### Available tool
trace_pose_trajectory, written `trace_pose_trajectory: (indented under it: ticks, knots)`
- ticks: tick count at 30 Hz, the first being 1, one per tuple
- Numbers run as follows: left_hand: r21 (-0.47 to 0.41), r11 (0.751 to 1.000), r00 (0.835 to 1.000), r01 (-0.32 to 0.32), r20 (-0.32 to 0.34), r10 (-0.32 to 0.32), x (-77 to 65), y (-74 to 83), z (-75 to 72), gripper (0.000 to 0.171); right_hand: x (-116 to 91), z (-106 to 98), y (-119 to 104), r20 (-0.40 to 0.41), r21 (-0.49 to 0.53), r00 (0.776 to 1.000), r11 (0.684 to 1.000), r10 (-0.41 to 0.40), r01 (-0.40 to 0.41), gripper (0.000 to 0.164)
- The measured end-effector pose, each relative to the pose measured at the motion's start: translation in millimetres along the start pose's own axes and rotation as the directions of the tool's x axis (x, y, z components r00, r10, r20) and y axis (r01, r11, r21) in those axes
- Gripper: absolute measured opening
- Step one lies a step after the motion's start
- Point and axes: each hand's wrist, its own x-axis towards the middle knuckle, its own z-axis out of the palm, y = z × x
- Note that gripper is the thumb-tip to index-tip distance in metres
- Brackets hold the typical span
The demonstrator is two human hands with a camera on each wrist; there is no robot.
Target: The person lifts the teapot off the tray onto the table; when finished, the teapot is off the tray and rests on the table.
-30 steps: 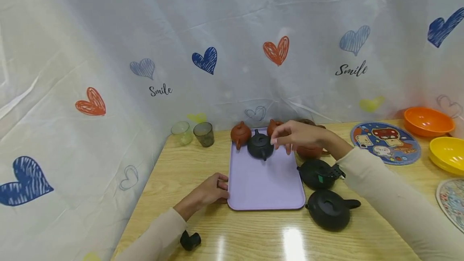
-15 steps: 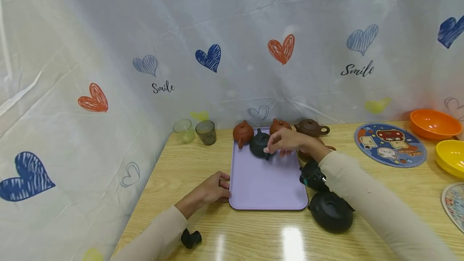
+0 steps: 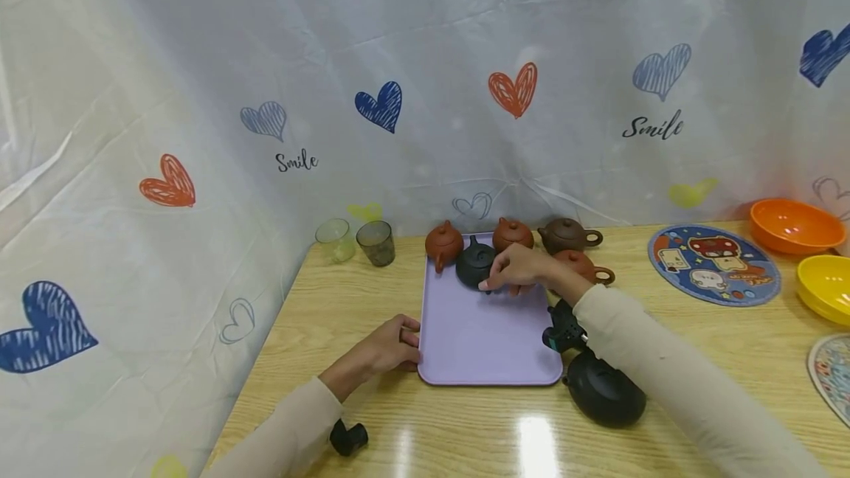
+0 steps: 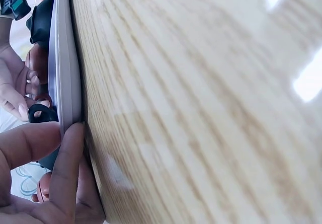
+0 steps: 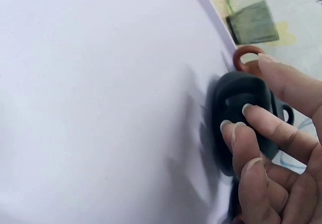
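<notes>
Black teapot (image 3: 471, 268), one: at the far end of the lavender tray (image 3: 488, 338), just left of the nearer right hand (image 3: 524, 265); long axis near-to-far. Right fingers: parted, loosely bent; contact I cannot make out. Left hand (image 3: 385, 345): pinching tray's left rim.

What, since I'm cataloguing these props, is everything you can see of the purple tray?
The purple tray is rectangular, plain and plastic-looking, with rounded near corners and a low raised rim. It lies flat on the wooden table. A black teapot and two reddish-brown teapots stand at its far end; the left hand touches its left edge.
</notes>
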Motion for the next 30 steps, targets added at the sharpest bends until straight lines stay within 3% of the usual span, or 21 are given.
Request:
trace_pose_trajectory:
  ticks: [13,23,30]
  knots:
    - [-0.007,1.000,1.000,-0.003,-0.002,0.003,-0.1,0.1,0.2,0.053,0.2,3.4,-1.1,-0.006,0.029,1.000,0.999,0.023,-0.023,0.015]
    - [0.003,1.000,1.000,0.004,-0.015,-0.004,-0.2,1.0,-0.3,0.055,-1.1,3.2,-0.2,0.066,0.014,0.997,0.999,0.042,-0.044,0.031]
    - [0.006,1.000,1.000,0.008,-0.010,-0.008,0.7,0.5,0.6,0.055,-3.4,2.0,2.8,0.091,0.089,0.995,0.995,0.046,-0.055,0.028]
